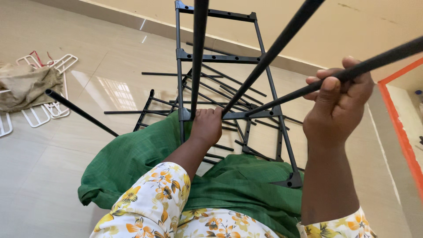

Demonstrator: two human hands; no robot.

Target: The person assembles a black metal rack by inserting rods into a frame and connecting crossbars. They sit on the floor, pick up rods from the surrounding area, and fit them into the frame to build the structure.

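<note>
A black ladder-like rack frame [220, 58] lies on the tiled floor and rests against my green skirt [132, 163]. My left hand [206, 125] grips the frame's crossbar where several black rods join it. My right hand [337, 105] is raised and closed around one long black rod [387, 57] that runs down to that crossbar. Two more rods [199, 48] rise from the same bar toward the camera.
Loose black rods and a smaller black frame piece [147, 110] lie scattered on the floor beyond the rack. A beige cloth [26, 86] sits on white hangers [57, 108] at the left. A wall skirting runs along the back; an orange-edged doorway [398, 128] is at the right.
</note>
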